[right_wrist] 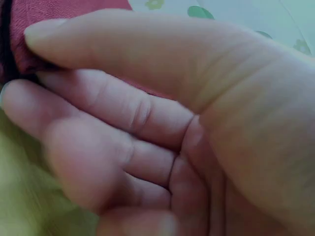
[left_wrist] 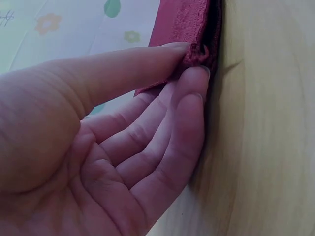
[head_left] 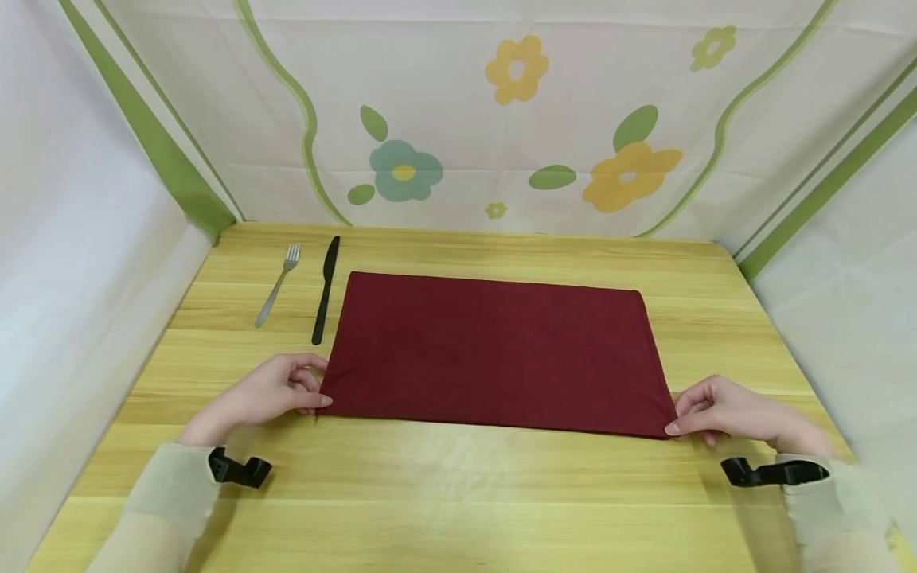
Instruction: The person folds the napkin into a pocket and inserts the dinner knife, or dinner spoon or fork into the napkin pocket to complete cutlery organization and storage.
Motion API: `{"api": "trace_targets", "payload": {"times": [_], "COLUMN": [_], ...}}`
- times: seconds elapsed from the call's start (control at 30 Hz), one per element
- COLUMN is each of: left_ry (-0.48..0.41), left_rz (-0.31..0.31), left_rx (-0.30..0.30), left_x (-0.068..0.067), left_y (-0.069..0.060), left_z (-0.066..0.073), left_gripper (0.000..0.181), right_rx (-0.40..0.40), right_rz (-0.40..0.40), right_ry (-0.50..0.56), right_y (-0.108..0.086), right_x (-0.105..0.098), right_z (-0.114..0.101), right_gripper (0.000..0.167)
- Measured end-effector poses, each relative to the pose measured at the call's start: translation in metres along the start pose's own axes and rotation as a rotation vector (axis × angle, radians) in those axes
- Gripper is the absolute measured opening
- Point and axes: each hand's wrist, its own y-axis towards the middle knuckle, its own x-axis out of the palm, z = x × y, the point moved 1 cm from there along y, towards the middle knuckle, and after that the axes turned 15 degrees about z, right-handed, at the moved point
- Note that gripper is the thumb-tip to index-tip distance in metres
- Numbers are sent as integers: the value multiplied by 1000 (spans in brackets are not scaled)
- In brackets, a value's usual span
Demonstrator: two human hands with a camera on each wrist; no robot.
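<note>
A dark red cloth napkin (head_left: 494, 354) lies on the table as a flat, wide rectangle, its long side running left to right. At its near left corner my left hand (head_left: 282, 388) pinches the edge between thumb and fingers. In the left wrist view the thumb lies on top of the napkin's hemmed corner (left_wrist: 184, 29), with fingertips beneath it. My right hand (head_left: 731, 410) pinches the near right corner. The right wrist view shows the thumb on the red cloth (right_wrist: 64, 11) and fingers under it.
A fork (head_left: 278, 286) and a black knife (head_left: 326, 290) lie on the wooden table (head_left: 444, 493), left of the napkin. Behind the table hangs a white curtain (head_left: 458, 95) with flower prints; white cloth also hangs at both sides. Black straps circle both wrists.
</note>
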Motion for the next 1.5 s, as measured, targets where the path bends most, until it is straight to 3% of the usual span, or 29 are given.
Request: {"api": "trace_targets", "payload": {"times": [0.23,0.37,0.5,0.6,0.8,1.07,1.23,1.5], "left_ry": [27,26,85,129,124,185,215,257], "left_rz": [17,48,134,219,311,450,464,433], "left_rx": [1,-18,-31,-12,39,89,115,142], "left_x": [1,1,0,-4,-16,-23,-23,-20], "left_y": [0,0,6,13,41,96,119,142], "left_z": [3,5,9,15,30,34,29,19], "left_gripper": [55,65,70,67,70,53,45,37], "right_rx": [7,14,31,44,59,-28,-54,-90], "right_rz": [-9,14,64,141,363,660,700,679], "right_ry": [-45,-32,-39,-100,-122,-86,-116,-227], "right_y": [3,5,10,17,39,79,100,120], "right_x": [3,3,0,-5,-25,-49,-53,-51], "right_z": [2,3,3,-1,-15,-28,-31,-30], "right_gripper": [25,24,25,30,45,61,62,52]}}
